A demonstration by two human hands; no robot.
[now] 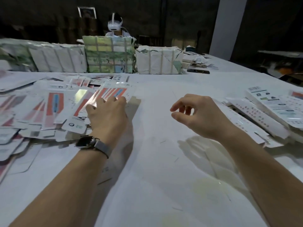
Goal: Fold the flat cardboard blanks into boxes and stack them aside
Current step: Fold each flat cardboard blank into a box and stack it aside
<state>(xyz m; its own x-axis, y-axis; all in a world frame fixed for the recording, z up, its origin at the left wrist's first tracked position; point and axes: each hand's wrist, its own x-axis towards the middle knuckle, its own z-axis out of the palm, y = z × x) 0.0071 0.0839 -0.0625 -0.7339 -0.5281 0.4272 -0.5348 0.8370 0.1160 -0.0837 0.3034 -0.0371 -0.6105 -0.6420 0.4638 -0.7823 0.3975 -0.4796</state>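
A loose heap of flat cardboard blanks (49, 104), white with red and blue print, covers the left of the white table (157, 161). My left hand (107, 115), a watch on its wrist, rests with straight fingers on the right edge of that heap, fingertips touching the top blank (113, 92). My right hand (200, 115) hovers above the bare table middle, fingers loosely curled, holding nothing. Folded white boxes (265, 110) lie stacked at the right edge.
Several wrapped paper bundles (109, 54) stand in a row along the far side of the table. A person wearing a white headset (114, 24) sits behind them. Small items and a dark tray (198, 71) lie at the far right.
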